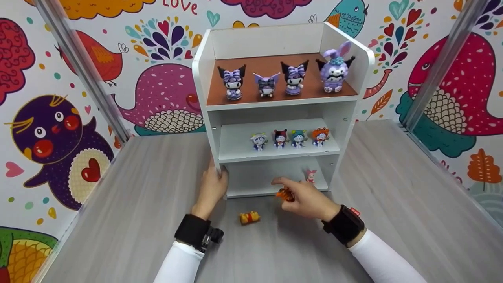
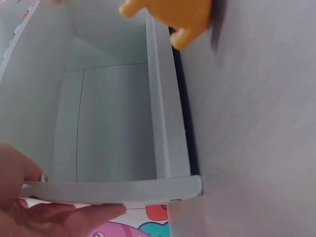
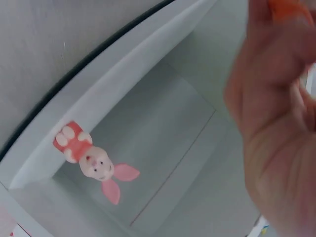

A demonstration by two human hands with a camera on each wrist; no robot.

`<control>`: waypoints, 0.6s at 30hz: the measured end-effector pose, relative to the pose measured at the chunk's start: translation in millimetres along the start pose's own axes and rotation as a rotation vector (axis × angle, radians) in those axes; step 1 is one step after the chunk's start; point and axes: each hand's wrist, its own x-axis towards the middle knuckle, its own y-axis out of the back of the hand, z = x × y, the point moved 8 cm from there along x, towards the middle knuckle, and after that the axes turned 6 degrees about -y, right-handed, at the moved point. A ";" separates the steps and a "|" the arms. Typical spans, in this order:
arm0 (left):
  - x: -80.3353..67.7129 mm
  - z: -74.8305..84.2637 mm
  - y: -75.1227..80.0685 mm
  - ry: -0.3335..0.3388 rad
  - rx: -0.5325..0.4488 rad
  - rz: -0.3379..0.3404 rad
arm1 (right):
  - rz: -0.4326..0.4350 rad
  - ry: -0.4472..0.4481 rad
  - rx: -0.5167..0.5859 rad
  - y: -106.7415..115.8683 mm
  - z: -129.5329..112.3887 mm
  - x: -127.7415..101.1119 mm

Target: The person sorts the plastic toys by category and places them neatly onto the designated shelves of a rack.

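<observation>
Gripping the lower left upright of the white shelf unit [image 1: 204, 78], the left hand [image 1: 212, 188] has its fingers wrapped round the panel's front edge, with the thumb on the outer face; the left wrist view shows the fingers [image 2: 74, 215] lying along that panel's edge. The right hand [image 1: 304, 198] hovers just in front of the bottom compartment, pinching a small orange figure [image 1: 284, 194] in curled fingers, with the forefinger stretched out to the left; in the right wrist view only a blurred orange scrap [image 3: 289, 7] shows above the hand. The orange figure sits at the near lip of the bottom shelf, not yet inside.

Inside the bottom compartment, towards its right, a small pink pig figure [image 1: 311, 175] stands upright, just beyond the right hand; the right wrist view shows it close to the shelf's front edge [image 3: 91, 160]. A yellow figure with a red middle [image 1: 250, 217] lies on its side on the grey table [image 1: 118, 220], near the unit and between the two hands.

On the middle shelf four small figures [image 1: 289, 138] stand in a row; on the top shelf, over a brown surface, four larger purple-and-black figures [image 1: 283, 80] stand side by side, the rightmost with tall rabbit ears. Colourful bird-patterned walls [image 1: 59, 129] close in the table on the left, far and right sides.
</observation>
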 end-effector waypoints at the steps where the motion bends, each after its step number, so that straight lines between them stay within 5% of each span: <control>1: 0.0 0.1 0.2 -0.001 0.000 0.002 | 0.024 -0.005 -0.002 1.9 0.9 0.6; 7: -0.5 1.8 2.1 -0.012 0.021 0.023 | 0.106 -0.027 0.003 8.7 5.1 2.9; 18: -0.2 3.7 2.1 -0.030 0.034 0.039 | 0.128 -0.076 0.056 15.1 10.5 4.5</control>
